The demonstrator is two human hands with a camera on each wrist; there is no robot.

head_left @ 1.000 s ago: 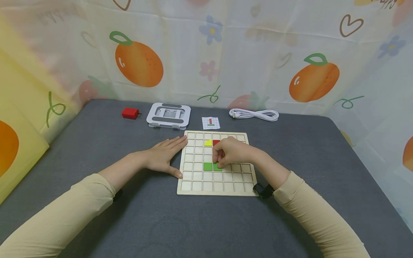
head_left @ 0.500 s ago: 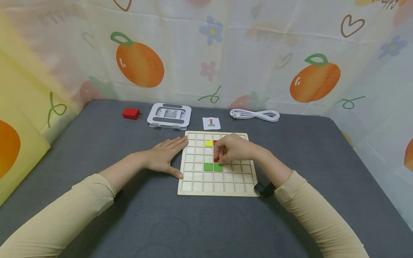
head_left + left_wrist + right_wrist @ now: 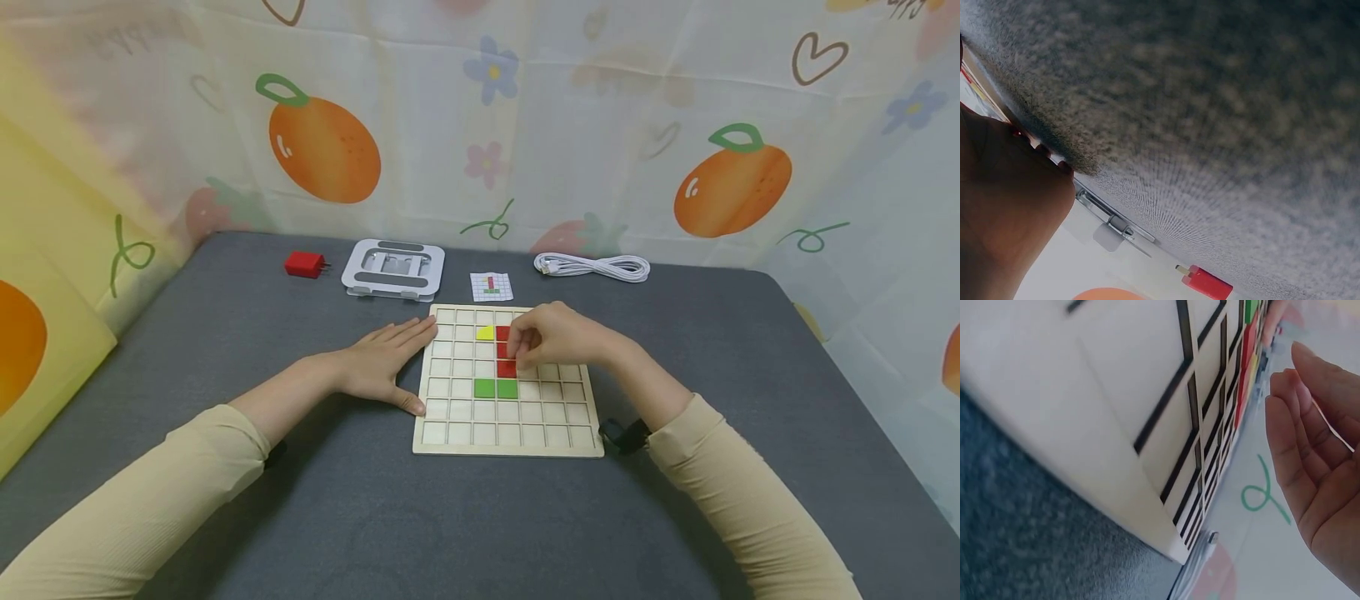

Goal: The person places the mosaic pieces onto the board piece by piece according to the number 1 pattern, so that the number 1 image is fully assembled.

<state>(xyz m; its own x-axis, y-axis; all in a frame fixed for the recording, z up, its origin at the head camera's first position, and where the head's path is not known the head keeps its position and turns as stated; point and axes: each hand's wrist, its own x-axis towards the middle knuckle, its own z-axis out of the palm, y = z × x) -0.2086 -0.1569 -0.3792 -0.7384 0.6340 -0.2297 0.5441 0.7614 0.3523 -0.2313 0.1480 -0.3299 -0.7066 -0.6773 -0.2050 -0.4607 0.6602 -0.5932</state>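
Note:
In the head view a pale wooden grid board point(image 3: 510, 452) lies flat on the table. In its cells are a yellow piece with a slanted side point(image 3: 485, 333), a column of red squares point(image 3: 506, 369) and two green squares point(image 3: 496, 388). My left hand point(image 3: 384, 360) rests flat at the board's left edge, fingertips and thumb touching the rim. Over the board, just right of the red squares, hovers my right hand point(image 3: 564, 337), fingers loosely bent. Nothing shows between thumb and fingers of the right hand point(image 3: 1322, 444) in the right wrist view. It partly covers the red squares.
Behind the board lies a small paper card point(image 3: 492, 287) with a coloured grid pattern. A red charger plug point(image 3: 303, 264), a white-grey folding stand point(image 3: 393, 268) and a coiled white cable point(image 3: 592, 267) line the back. A printed curtain point(image 3: 570, 125) hangs beyond the table.
My right hand has drawn back up and to the right, uncovering the column of red squares and the right green square. My left hand has stayed still.

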